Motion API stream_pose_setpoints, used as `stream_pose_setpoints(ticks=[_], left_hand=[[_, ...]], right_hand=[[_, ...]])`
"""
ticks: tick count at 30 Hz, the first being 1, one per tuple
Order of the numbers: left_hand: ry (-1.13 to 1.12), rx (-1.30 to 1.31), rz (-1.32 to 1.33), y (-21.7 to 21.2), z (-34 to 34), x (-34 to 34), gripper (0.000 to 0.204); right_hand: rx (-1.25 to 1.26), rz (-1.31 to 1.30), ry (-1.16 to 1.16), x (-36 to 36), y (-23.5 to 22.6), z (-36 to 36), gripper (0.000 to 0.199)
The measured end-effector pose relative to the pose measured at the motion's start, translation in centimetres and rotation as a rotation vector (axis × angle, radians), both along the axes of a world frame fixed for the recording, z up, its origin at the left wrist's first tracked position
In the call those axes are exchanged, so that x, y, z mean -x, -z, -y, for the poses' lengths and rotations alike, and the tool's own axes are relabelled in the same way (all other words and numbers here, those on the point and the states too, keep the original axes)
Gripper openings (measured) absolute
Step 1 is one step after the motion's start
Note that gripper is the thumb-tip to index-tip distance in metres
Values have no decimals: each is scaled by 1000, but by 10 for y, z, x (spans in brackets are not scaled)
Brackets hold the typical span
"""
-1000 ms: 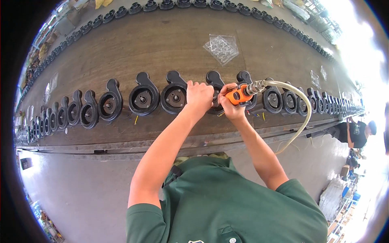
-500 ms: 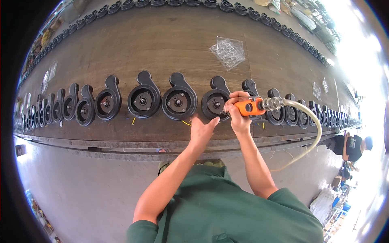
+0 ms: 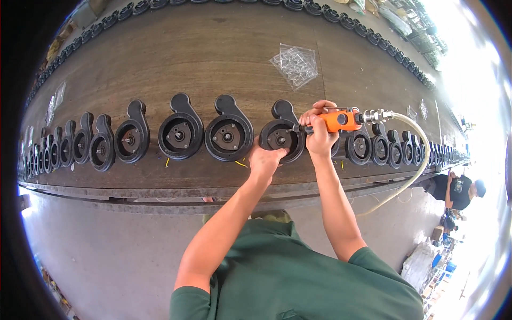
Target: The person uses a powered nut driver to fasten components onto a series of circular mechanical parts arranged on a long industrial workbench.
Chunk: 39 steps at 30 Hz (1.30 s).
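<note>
While the left hand (image 3: 265,158) presses its fingers on the lower rim of a black housing (image 3: 281,140) on the desk (image 3: 213,58), the right hand (image 3: 320,133) grips an orange driver (image 3: 341,120) just right of that housing, tip at its face. More housings (image 3: 180,134) line up on both sides of it, and a clear bag (image 3: 295,64) lies beyond it.

One fisheye camera on my head looks steeply down over my green shirt onto the workbench (image 3: 160,64); beyond my fingers (image 3: 314,114) it runs wide, edges bending, everything close.
</note>
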<state>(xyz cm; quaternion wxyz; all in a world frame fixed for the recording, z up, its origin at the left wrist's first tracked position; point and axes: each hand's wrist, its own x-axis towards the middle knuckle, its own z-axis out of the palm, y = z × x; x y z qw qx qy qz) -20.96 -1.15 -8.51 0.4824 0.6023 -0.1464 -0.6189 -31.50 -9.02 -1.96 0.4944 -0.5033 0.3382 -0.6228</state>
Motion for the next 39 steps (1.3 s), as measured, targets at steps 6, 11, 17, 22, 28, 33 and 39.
stream_pose_setpoints(ticks=[6, 11, 17, 22, 28, 33, 39], left_hand=[[-26, 12, -1, 0, -2, -2, 52], [-46, 55, 22, 7, -3, -1, 51], [-74, 91, 32, 10, -3, 1, 46], [-61, 43, 33, 0, -3, -1, 46], [-51, 22, 53, -10, -2, -3, 49], [-49, 45, 18, -2, -4, -4, 50], [-40, 51, 21, -5, -3, -4, 51]], right_hand=[[-8, 9, -25, 1, 10, 3, 27], [8, -14, -42, -1, 9, 1, 27], [-9, -50, -48, 0, 5, 3, 27], [17, -81, -109, 0, 5, -1, 26], [18, -136, -92, -4, -1, -9, 27], [58, -82, -129, 1, 3, -7, 28], [56, -134, -104, 5, 6, -4, 27]])
